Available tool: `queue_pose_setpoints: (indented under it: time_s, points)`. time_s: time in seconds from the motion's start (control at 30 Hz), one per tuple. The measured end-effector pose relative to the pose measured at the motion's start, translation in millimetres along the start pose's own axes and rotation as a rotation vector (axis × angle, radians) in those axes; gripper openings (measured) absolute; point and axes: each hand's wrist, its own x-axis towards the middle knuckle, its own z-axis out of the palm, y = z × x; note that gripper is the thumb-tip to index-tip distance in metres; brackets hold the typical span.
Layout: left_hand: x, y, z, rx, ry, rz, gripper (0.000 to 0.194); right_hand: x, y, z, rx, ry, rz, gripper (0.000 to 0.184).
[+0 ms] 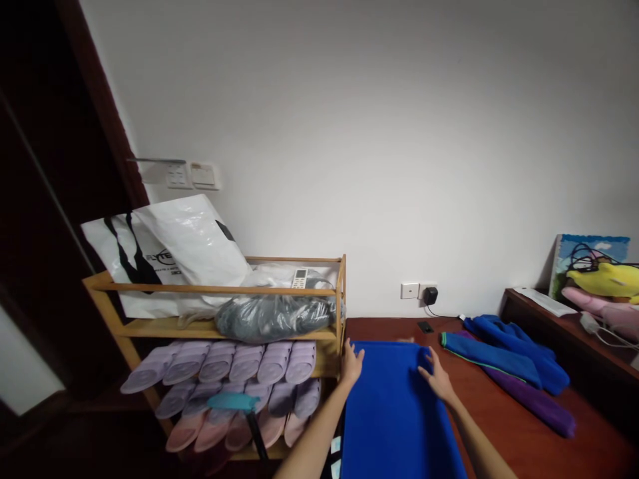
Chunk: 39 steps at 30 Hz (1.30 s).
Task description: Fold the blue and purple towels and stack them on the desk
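Flanking the far end of a blue sheet (394, 412), left hand (353, 364) at its far left corner, right hand (439, 380) by its far right corner. Showing fingers parted on both, open rather than closed; cannot tell how firm any contact is. Noting sheet lengthwise along the left edge of the desk (504, 426), with hands opposed, probably to keep the far end square and even. Noting blue garment (524, 359) towards the desk's far right corner, apart from the sheet, likely to avoid overlap.

L hand (352, 365) & R hand (438, 380) extended fwd, apart, fingers (433, 359) spread.
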Motion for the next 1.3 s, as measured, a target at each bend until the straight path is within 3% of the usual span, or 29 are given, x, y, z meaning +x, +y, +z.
queue_pose_setpoints:
  time_s: [0.1, 0.17, 0.23, 0.33, 0.43, 0.53, 0.63, 0.77, 1.0, 1.1, 1.17, 1.23, 1.3]
  points:
    - [-35, -29, 9.1, 0.197, -0.09, 0.13, 0.062, -35, 11, 24, -0.127, -0.102, -0.146, 0.069]
    - [-56, -48, 8.3, 0.307, -0.164, 0.217, 0.061, -53, 21, 33, -0.302, -0.193, -0.236, 0.062]
    - [-67, -61, 3.4, 0.491, -0.226, 0.303, 0.056, -61, 30, 34, -0.482, -0.237, -0.241, 0.059]
    - [-70, -64, -2.6, 0.727, -0.254, 0.378, 0.053, -62, 35, 29, -0.627, -0.198, -0.127, 0.062]
    - [-79, -62, -0.7, 0.765, -0.224, 0.4, 0.053, -71, 29, 30, -0.703, -0.107, -0.059, 0.066]
    - [-106, -71, 3.2, 0.8, -0.171, 0.552, 0.056, -102, 24, 37, -0.69, -0.051, -0.136, 0.066]
    - [-136, -88, 1.0, 0.814, -0.19, 0.688, 0.058, -136, 26, 40, -0.652, -0.12, -0.21, 0.061]
    - [-154, -93, -8.4, 0.807, -0.211, 0.618, 0.055, -158, 29, 36, -0.681, -0.089, -0.16, 0.062]
    - [-177, -95, -20.0, 0.717, -0.346, 0.554, 0.058, -183, 33, 28, -0.684, -0.08, -0.137, 0.065]
    - [-181, -93, -19.3, 0.724, -0.372, 0.526, 0.054, -181, 20, 16, -0.665, -0.118, -0.111, 0.059]
    - [-170, -80, -12.6, 0.724, -0.292, 0.525, 0.048, -168, -1, 15, -0.605, -0.136, -0.171, 0.054]
    - [-149, -61, -0.6, 0.72, -0.206, 0.535, 0.047, -149, -28, 26, -0.516, -0.173, -0.265, 0.052]
    - [-124, -43, 13.4, 0.73, -0.22, 0.53, 0.049, -129, -51, 48, -0.461, -0.249, -0.298, 0.052]
